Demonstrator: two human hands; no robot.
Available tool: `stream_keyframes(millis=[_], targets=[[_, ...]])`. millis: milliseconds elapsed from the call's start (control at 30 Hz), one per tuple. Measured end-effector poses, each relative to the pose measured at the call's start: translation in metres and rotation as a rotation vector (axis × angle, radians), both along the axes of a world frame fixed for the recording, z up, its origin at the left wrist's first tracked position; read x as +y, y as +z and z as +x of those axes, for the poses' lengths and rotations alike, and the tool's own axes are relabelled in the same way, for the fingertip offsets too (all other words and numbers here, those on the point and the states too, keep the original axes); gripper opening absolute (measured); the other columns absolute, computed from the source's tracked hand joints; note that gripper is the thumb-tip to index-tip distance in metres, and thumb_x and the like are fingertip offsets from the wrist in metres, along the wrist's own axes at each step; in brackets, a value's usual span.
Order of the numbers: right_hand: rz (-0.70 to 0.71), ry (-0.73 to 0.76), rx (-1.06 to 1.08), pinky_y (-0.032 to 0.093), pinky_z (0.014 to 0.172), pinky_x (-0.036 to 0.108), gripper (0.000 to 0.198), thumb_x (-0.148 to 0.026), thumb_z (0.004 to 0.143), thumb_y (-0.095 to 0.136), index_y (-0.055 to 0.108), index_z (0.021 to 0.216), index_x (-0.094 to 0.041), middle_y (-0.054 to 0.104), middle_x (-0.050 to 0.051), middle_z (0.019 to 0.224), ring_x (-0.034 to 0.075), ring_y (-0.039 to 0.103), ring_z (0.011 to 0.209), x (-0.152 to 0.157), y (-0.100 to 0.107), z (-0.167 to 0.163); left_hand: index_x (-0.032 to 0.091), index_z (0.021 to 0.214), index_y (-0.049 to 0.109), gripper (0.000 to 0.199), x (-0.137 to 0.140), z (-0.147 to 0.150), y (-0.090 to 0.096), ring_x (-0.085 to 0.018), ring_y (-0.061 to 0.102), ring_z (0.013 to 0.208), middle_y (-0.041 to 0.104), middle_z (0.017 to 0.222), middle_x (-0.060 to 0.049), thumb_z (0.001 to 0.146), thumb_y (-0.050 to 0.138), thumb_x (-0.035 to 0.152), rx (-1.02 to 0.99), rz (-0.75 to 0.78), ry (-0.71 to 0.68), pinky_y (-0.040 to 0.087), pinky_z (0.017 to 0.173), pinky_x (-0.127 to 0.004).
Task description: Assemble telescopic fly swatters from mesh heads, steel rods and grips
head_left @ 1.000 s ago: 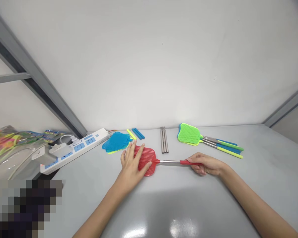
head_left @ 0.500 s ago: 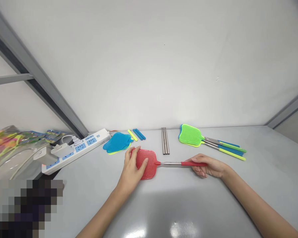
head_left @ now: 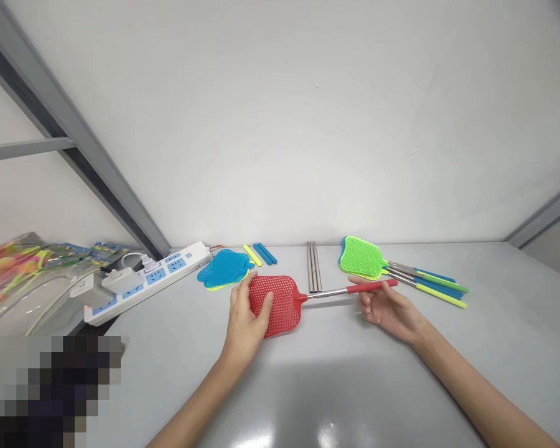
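A red fly swatter with a perforated head, a metal shaft and a red handle lies across both hands above the table. My left hand is closed on the left side of its head, thumb on the near face. My right hand, palm up, loosely holds the handle between thumb and fingers; the other fingers are curled below it. Behind the swatter, several metal rods lie side by side. Blue swatter heads, with a yellow one under them, lie beyond my left hand.
Several green, blue and yellow fly swatters are stacked at the back right. Blue and yellow handle grips lie near the wall. On the left are a white power strip with plugs and a clear bag of colourful items.
The handle end of the red fly swatter has risen and tilted up to the right. My right hand has loosened its fingers around it. My left hand stays on the head.
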State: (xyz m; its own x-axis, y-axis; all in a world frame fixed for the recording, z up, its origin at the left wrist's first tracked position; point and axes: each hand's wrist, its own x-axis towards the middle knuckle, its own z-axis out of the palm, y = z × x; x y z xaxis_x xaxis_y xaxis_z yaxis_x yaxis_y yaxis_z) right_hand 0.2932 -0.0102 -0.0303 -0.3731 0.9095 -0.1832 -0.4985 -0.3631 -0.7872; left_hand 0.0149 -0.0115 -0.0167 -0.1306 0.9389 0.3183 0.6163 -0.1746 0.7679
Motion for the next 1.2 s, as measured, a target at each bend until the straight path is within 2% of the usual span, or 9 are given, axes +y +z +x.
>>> stream_keyframes(millis=[100, 233, 333, 400, 500, 633, 733, 867, 1200], targets=[[-0.014, 0.064, -0.074, 0.032, 0.048, 0.022, 0.037, -0.038, 0.075, 0.05, 0.054, 0.106, -0.018, 0.05, 0.003, 0.069, 0.012, 0.045, 0.06, -0.007, 0.004, -0.016, 0.024, 0.119, 0.035, 0.043, -0.003, 0.004, 0.001, -0.021, 0.043, 0.105, 0.042, 0.116, -0.008, 0.077, 0.045, 0.032, -0.094, 0.025, -0.062, 0.038, 0.087, -0.039], [0.046, 0.107, -0.177, 0.035, 0.053, 0.025, 0.026, -0.031, 0.073, 0.056, 0.058, 0.094, -0.016, 0.054, 0.005, 0.072, 0.013, 0.047, 0.061, -0.016, 0.005, -0.038, 0.026, 0.122, 0.026, 0.047, -0.007, 0.011, -0.001, -0.016, 0.055, 0.087, 0.05, 0.103, -0.007, 0.078, 0.043, 0.03, -0.33, -0.053, -0.199, 0.045, 0.076, -0.033], [0.044, 0.034, -0.181, 0.035, 0.055, 0.024, 0.019, -0.029, 0.073, 0.056, 0.059, 0.086, -0.016, 0.053, 0.003, 0.067, 0.011, 0.047, 0.059, -0.02, 0.003, -0.05, 0.026, 0.125, 0.018, 0.052, -0.008, 0.012, -0.005, -0.014, 0.057, 0.079, 0.05, 0.096, -0.005, 0.079, 0.042, 0.031, -0.402, -0.108, -0.23, 0.047, 0.07, -0.031], [0.027, -0.033, -0.176, 0.035, 0.056, 0.023, 0.017, -0.028, 0.071, 0.058, 0.058, 0.082, -0.015, 0.054, 0.002, 0.066, 0.01, 0.047, 0.059, -0.021, 0.002, -0.054, 0.026, 0.126, 0.019, 0.054, -0.008, 0.012, -0.006, -0.016, 0.055, 0.085, 0.047, 0.102, -0.007, 0.078, 0.044, 0.031, -0.266, -0.065, -0.174, 0.046, 0.073, -0.033], [-0.015, -0.08, -0.155, 0.035, 0.057, 0.023, 0.016, -0.029, 0.069, 0.06, 0.058, 0.075, -0.015, 0.055, 0.002, 0.066, 0.01, 0.047, 0.059, -0.022, 0.001, -0.057, 0.029, 0.12, 0.037, 0.046, -0.014, 0.013, -0.003, -0.023, 0.04, 0.108, 0.034, 0.121, -0.009, 0.076, 0.048, 0.03, 0.136, 0.111, -0.123, 0.034, 0.086, -0.042], [-0.068, -0.052, -0.095, 0.036, 0.058, 0.022, 0.015, -0.028, 0.068, 0.061, 0.056, 0.071, -0.015, 0.056, 0.002, 0.066, 0.009, 0.048, 0.06, -0.027, 0.001, -0.063, 0.031, 0.105, 0.053, 0.029, -0.028, 0.021, 0.006, -0.028, 0.033, 0.113, 0.033, 0.127, -0.007, 0.077, 0.047, 0.025, 0.51, 0.244, -0.307, 0.025, 0.087, -0.046], [-0.093, -0.001, -0.048, 0.036, 0.06, 0.022, 0.013, -0.026, 0.068, 0.062, 0.054, 0.071, -0.016, 0.057, 0.002, 0.067, 0.009, 0.049, 0.063, -0.033, -0.001, -0.07, 0.03, 0.101, 0.055, 0.025, -0.036, 0.027, 0.01, -0.025, 0.037, 0.11, 0.042, 0.121, -0.006, 0.08, 0.043, 0.024, 0.597, 0.23, -0.406, 0.021, 0.086, -0.046], [-0.098, 0.049, -0.039, 0.036, 0.061, 0.023, 0.014, -0.025, 0.067, 0.063, 0.052, 0.07, -0.016, 0.058, 0.002, 0.069, 0.01, 0.05, 0.063, -0.041, -0.002, -0.078, 0.026, 0.088, 0.058, 0.021, -0.039, 0.029, 0.012, -0.022, 0.042, 0.105, 0.052, 0.108, -0.005, 0.081, 0.038, 0.022, 0.612, 0.179, -0.434, 0.021, 0.084, -0.044], [-0.115, 0.105, -0.054, 0.034, 0.057, 0.022, 0.021, -0.023, 0.067, 0.063, 0.044, 0.063, -0.016, 0.056, 0.001, 0.062, 0.009, 0.048, 0.058, -0.045, -0.002, -0.085, 0.022, 0.075, 0.052, 0.02, -0.041, 0.031, 0.009, -0.021, 0.045, 0.092, 0.056, 0.079, -0.001, 0.079, 0.035, 0.013, 0.71, 0.137, -0.585, 0.019, 0.083, -0.048]])
